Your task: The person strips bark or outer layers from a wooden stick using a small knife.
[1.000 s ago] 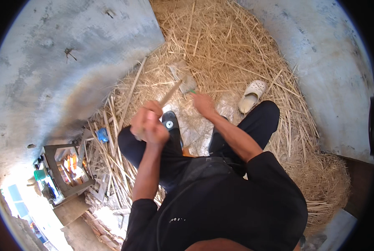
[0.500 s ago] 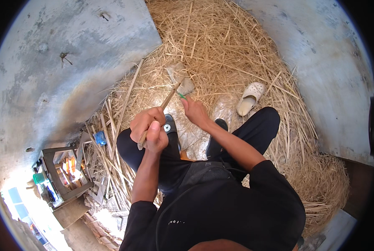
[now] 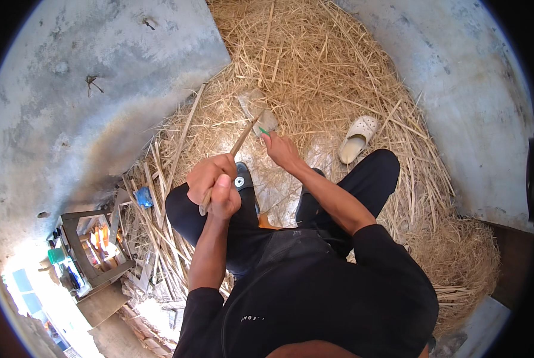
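My left hand is closed in a fist around a thin wooden stick, which looks like split bamboo. The stick slants away from me and to the right, with its short near end poking out below the fist. Just right of its far end, my right hand is closed on a small green-handled tool. Only a bit of green shows past the fingers, and I cannot make out a blade. Whether the tool touches the stick is hard to tell.
Straw-like shavings cover the floor ahead. A cream clog lies to the right of my right hand. Long wooden strips are heaped at the left, near a blue crumpled thing and a wooden frame. Grey walls flank both sides.
My right hand with the green-handled tool has moved slightly away from me and to the right, toward the stick's far end. The left hand keeps its grip almost in place.
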`<state>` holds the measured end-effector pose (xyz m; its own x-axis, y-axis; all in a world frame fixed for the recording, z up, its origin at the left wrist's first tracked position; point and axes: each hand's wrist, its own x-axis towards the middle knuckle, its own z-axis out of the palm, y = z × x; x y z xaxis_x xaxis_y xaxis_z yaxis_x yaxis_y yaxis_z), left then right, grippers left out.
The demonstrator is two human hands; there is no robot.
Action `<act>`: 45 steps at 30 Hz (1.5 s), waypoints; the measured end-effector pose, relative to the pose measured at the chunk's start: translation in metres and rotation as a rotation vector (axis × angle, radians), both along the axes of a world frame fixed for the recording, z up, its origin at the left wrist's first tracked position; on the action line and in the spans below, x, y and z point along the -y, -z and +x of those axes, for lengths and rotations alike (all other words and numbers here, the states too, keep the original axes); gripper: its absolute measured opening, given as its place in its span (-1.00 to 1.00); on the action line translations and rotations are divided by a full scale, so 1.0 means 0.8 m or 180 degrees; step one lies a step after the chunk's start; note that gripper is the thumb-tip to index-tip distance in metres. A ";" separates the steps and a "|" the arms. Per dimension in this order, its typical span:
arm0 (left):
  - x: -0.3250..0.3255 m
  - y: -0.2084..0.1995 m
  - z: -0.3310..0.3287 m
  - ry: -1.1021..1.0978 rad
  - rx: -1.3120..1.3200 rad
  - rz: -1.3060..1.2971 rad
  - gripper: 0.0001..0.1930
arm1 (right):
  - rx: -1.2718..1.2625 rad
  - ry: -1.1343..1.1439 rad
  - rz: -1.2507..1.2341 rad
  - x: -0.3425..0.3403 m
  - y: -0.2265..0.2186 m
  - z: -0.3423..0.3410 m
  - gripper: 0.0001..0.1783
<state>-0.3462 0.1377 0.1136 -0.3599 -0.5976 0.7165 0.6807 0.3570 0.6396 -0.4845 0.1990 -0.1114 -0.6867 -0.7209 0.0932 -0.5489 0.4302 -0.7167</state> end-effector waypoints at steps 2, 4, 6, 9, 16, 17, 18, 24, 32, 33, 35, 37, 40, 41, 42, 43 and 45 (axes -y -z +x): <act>0.005 -0.001 0.003 -0.0065 0.0106 0.0163 -0.69 | 0.0144 -0.0041 0.0261 0.000 -0.016 0.000 -0.56; 0.010 0.000 0.004 -0.0052 0.0109 0.0225 -0.69 | 0.0352 -0.0066 0.0229 0.002 -0.045 0.011 -0.55; 0.009 0.000 0.005 -0.0063 0.0149 0.0214 -0.69 | 0.0475 -0.0186 0.0036 0.002 -0.076 0.027 -0.54; 0.009 -0.005 0.003 -0.0019 0.0139 0.0091 -0.68 | 0.0518 -0.0286 -0.0142 -0.002 -0.081 0.040 -0.55; 0.007 -0.003 0.005 -0.0103 0.0251 -0.0045 -0.66 | 0.0203 -0.0004 0.0756 -0.020 0.018 -0.009 -0.50; 0.007 -0.005 0.008 -0.0114 0.0280 0.0006 -0.66 | 0.0280 -0.0025 0.0644 -0.015 -0.011 -0.001 -0.50; 0.011 -0.006 0.005 -0.0119 0.0276 0.0029 -0.66 | 0.0326 -0.0038 0.0503 -0.004 -0.038 -0.001 -0.49; 0.012 -0.008 -0.001 0.0196 0.0257 -0.0109 -0.67 | -0.0171 -0.0566 0.0186 0.007 0.004 -0.003 -0.49; 0.015 -0.011 0.003 0.0155 0.0269 0.0017 -0.64 | 0.0717 -0.0083 0.0256 0.012 0.013 -0.022 -0.36; 0.017 -0.007 0.007 0.0106 0.0239 -0.0068 -0.65 | 0.1033 -0.0065 0.0130 0.017 -0.023 -0.009 -0.47; 0.018 -0.007 0.010 0.0067 0.0289 -0.0102 -0.64 | 0.1008 -0.0277 -0.0141 0.013 -0.086 0.013 -0.53; 0.019 -0.008 0.008 0.0069 0.0295 -0.0101 -0.63 | 0.0909 -0.0385 -0.0447 0.004 -0.115 0.035 -0.57; 0.020 -0.009 0.008 0.0097 0.0292 -0.0099 -0.63 | 0.0694 -0.0419 -0.0587 -0.001 -0.126 0.056 -0.60; 0.017 -0.008 0.009 0.0147 0.0294 -0.0102 -0.63 | 0.0621 -0.0382 -0.0363 -0.007 -0.125 0.055 -0.60; 0.014 -0.006 0.011 0.0199 0.0296 -0.0104 -0.63 | 0.0547 -0.0345 -0.0139 -0.011 -0.124 0.055 -0.60; 0.017 -0.006 0.013 0.0189 0.0320 -0.0116 -0.63 | 0.0655 -0.0328 -0.0021 -0.003 -0.102 0.050 -0.57; 0.026 -0.005 0.015 0.0215 0.0318 -0.0119 -0.63 | 0.0487 -0.0164 0.0385 -0.001 -0.082 0.032 -0.52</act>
